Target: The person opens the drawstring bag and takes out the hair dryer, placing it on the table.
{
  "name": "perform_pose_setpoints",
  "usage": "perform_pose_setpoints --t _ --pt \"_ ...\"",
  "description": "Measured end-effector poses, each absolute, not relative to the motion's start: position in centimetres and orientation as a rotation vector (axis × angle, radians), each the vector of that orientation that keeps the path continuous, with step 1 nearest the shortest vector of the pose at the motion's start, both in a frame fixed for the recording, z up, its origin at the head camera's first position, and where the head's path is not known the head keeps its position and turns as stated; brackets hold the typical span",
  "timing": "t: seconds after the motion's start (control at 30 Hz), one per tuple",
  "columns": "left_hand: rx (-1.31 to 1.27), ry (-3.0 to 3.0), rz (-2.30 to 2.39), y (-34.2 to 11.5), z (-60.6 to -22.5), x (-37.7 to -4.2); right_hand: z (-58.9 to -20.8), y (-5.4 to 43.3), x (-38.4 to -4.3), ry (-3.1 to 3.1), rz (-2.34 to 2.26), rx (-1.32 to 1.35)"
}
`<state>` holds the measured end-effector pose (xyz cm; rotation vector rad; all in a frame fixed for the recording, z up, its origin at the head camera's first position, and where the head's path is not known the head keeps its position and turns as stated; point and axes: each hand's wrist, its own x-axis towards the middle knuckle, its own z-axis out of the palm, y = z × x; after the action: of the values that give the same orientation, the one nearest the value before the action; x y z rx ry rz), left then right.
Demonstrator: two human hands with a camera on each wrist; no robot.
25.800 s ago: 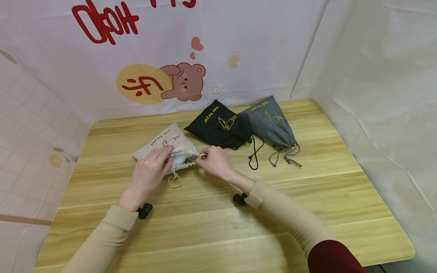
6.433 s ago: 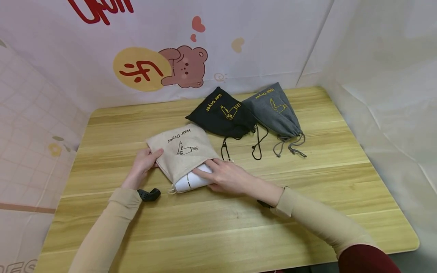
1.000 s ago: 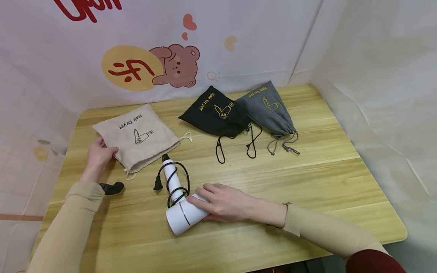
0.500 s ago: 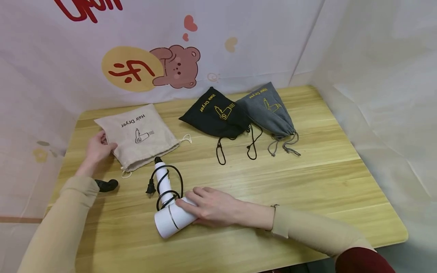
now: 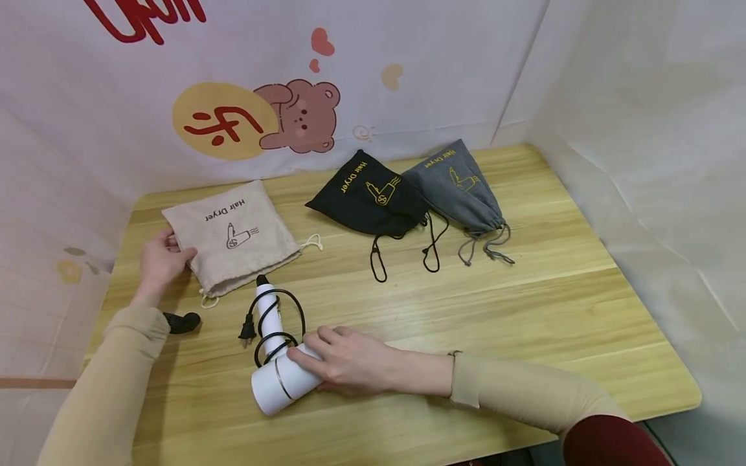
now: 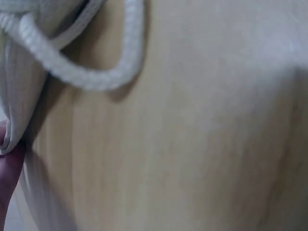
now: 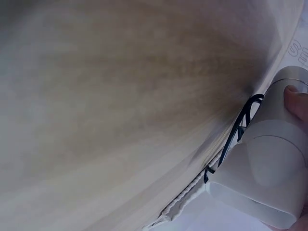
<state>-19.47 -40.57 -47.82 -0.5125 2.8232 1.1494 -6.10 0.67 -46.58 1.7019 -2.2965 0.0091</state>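
Pointing its handle (image 5: 271,325) forward (barrel (image 5: 267,392) slantwise), the hair dryer (image 5: 297,373) is clasped by the right hand (image 5: 352,362).

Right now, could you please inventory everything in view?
Table: 1, light wood, centre
Hair dryer: 1, white, front left
Cord: 1, black, round dryer handle
Beige bag: 1, beige, back left
Black bag: 1, black, back centre
Grey bag: 1, grey, back right
Backdrop: 1, white with prints, behind
Wrist camera: 1, black, left wrist
Sleeves: 2, beige, forearms; right elbow dark red
Left hand: 1, bare, pinching beige bag
Right hand: 1, bare, gripping dryer
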Motion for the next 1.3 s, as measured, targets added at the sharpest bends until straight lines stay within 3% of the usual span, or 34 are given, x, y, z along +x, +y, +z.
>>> perform_pose_setpoints --t 0.23,0.53,1.3 --pt "-0.533 2.835 1.151 -40.6 -48.1 -19.3 -46.6 -0.1 -6.1 -2.356 -0.03 1.718" --pt "-0.376 2.811 1.055 -41.4 -47.5 -19.0 -46.3 -0.7 -5.8 -2.377 -0.065 1.695" --pt "-0.476 2.954 1.0 -40.9 -47.8 -18.3 -47.1 -2.6 -5.7 -2.54 -0.019 1.655"
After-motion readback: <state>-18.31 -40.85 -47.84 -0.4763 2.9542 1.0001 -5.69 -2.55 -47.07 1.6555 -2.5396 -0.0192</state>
